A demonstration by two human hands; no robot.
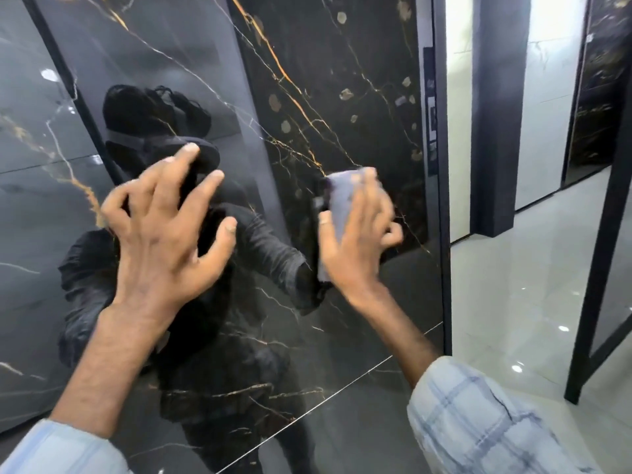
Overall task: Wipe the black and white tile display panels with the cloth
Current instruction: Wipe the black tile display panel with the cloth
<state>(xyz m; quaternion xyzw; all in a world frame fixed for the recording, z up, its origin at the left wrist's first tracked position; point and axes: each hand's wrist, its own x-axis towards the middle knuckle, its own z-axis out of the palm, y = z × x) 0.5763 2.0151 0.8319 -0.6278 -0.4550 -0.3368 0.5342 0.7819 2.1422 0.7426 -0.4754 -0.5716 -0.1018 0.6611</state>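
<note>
- One grey cloth (338, 203) lies flat against the glossy black panel (325, 80), at about three o'clock from centre.
- Right hand (355, 248) grasps it, fingers curled over.
- Left hand (160, 241), at nine o'clock, is released, fingers spread, holding nothing.

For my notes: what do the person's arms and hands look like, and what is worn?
Left hand and right hand are bare: no gloves, rings or watch visible. Both forearms are uncovered. Left sleeve and right sleeve are pale blue, the right plainly checked.
</note>
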